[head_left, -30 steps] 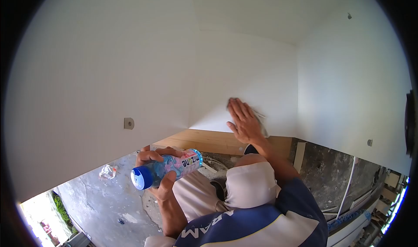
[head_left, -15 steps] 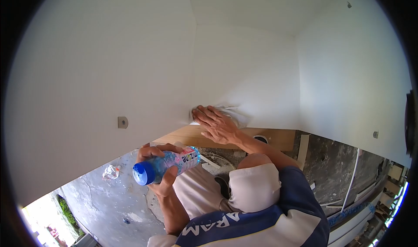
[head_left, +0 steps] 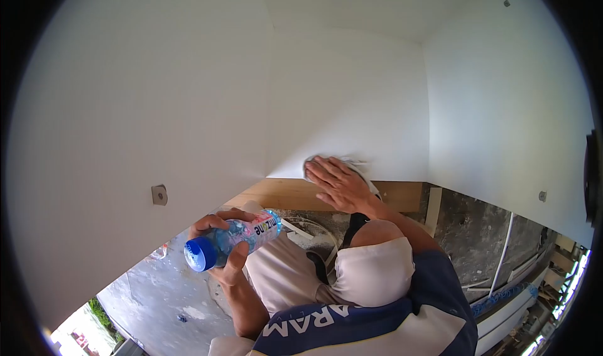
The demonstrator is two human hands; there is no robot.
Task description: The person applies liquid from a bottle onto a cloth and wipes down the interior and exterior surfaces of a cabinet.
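My left hand [head_left: 231, 269] is wrapped around a clear plastic bottle [head_left: 256, 231] with a blue cap. The bottle lies tilted in front of my body, cap toward the lower left, and its label reads "mizone". With fingers extended, my right hand [head_left: 339, 185] presses a whitish cloth [head_left: 357, 166] against the lower part of a white back panel [head_left: 352, 105]. Most of the cloth is hidden under the palm and fingers. Just below that hand runs a light wooden strip [head_left: 289, 196] along the panel's lower edge.
A white side panel [head_left: 138, 111] with a small metal fitting [head_left: 159, 194] stands on the left. Another white panel [head_left: 502, 105] stands on the right. Beneath is a stained concrete floor [head_left: 169, 293], with a thin white rod [head_left: 501, 255] to the right.
My right hand and the cloth have slid right along the back panel, away from its left corner. My left hand and the bottle have shifted slightly left and down in view.
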